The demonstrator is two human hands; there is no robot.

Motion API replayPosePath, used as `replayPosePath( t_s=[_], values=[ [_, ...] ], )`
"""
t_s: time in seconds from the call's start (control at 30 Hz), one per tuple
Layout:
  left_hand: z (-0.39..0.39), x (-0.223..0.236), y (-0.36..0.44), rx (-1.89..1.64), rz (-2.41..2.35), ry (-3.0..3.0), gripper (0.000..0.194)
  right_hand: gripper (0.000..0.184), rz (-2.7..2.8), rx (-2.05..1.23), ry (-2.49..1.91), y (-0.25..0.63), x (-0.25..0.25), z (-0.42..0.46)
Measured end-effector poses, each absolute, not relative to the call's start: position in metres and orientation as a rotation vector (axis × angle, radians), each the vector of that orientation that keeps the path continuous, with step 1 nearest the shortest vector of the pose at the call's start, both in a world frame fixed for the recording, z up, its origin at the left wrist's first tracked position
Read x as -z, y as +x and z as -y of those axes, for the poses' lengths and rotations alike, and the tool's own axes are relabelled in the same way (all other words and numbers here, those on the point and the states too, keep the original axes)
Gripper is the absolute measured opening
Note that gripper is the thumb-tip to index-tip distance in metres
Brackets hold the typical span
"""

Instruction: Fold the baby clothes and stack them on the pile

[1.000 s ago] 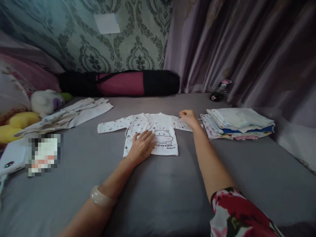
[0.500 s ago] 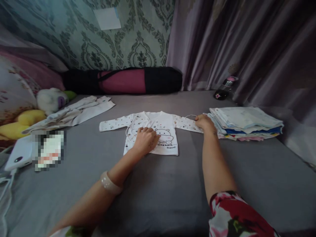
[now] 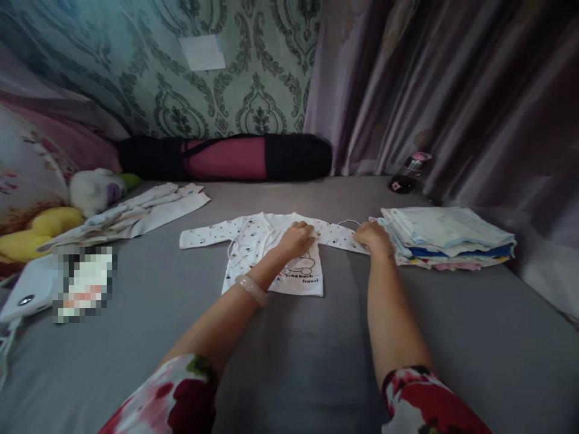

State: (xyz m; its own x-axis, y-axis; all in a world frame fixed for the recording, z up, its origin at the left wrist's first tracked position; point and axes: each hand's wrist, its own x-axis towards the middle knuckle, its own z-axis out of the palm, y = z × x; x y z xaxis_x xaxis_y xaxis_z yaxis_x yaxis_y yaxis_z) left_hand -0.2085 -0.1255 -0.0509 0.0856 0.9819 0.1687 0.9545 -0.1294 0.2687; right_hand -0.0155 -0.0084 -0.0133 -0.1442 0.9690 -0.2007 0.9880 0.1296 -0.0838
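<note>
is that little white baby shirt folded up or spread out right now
Spread out: the baby shirt lies flat on the gray sheet, both sleeves stretched sideways, its hem unfolded toward the person.

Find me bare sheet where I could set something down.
Grey sheet looks free between your forearms, below the white shirt, and beyond it, before the long bag. Crowded: left, with plush toys, loose clothes, white device; right, the folded stack.
</note>
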Motion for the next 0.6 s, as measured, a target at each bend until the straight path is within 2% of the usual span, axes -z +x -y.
replayPosePath(
  t_s=[0.3,0.43,0.53,0.6],
  values=[
    [0.110,0.062,-0.217,-0.391,-2.028,2.168,0.046,0.022,-2.645,0.648,1.943,-0.008,0.004,-0.002],
    [0.105,0.061,-0.222,-0.367,-2.015,2.116,0.054,0.017,-2.845,1.305,1.953,-0.011,0.001,-0.004],
    [0.102,0.061,-0.224,-0.336,-2.006,2.075,0.062,0.018,-2.777,1.858,1.930,-0.016,-0.003,0.000],
    [0.100,0.060,-0.224,-0.321,-2.007,2.034,0.066,0.022,-2.690,2.089,1.910,-0.020,-0.006,0.003]
  ],
)
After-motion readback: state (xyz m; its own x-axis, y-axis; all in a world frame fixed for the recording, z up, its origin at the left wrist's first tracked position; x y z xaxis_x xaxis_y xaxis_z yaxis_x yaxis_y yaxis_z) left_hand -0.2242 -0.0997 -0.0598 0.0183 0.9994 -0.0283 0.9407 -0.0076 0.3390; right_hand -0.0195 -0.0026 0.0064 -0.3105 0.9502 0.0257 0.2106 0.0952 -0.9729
